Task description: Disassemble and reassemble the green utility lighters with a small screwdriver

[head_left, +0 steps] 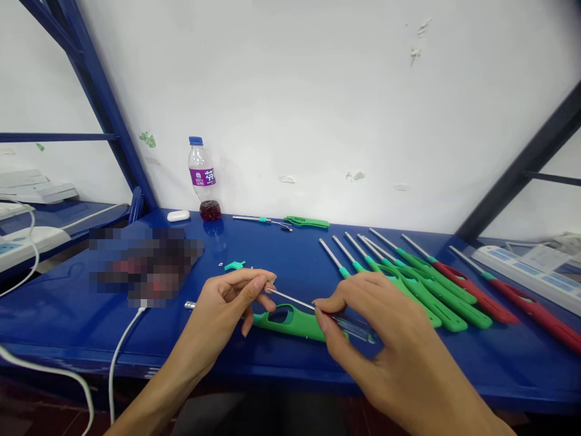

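My right hand grips a screwdriver with a clear handle, its thin metal shaft pointing left. My left hand has thumb and index finger pinched together at the screwdriver's tip; whatever small thing lies between them is too hidden to name. Under both hands a green long-nosed lighter lies on the blue table, its metal nozzle showing left of my left wrist. A small teal plastic piece, shaped like a trigger, rests just beyond my left fingers.
To the right lie several green lighters and two red lighters. Along the wall are a loose nozzle tube, a green casing, a drink bottle and a white case. A white cable runs to a blurred object. Power strips flank the table.
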{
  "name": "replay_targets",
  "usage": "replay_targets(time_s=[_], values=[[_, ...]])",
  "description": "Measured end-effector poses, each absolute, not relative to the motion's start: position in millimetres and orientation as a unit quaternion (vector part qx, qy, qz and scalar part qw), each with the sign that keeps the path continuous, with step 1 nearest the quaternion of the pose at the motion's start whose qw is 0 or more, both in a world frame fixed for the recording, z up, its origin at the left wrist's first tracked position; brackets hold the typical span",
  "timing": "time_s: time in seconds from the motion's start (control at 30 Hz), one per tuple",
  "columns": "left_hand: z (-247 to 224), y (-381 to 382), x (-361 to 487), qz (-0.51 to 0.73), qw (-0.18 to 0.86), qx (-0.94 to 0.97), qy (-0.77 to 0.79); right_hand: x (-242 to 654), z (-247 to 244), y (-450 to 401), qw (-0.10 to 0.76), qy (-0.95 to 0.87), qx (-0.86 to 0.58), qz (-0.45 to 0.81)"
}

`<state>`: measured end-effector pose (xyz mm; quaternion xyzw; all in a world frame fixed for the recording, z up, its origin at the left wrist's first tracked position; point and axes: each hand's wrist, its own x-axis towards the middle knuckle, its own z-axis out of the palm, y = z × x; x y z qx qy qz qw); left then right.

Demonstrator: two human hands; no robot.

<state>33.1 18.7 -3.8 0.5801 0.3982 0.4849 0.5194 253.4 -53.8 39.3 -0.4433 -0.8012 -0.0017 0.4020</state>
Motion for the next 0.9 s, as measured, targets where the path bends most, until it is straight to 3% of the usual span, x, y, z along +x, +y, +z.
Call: replay_targets(time_s=[0.33,0.9], values=[[1,16,33,0.459,0.603,0.52,0.395,258,36,-50,0.366,-0.824,-0.431,-0.039],[-1,18,28,0.467,0.648,0.457,0.391,250,32,-41,0.414,-0.836,-0.352,-0.075]])
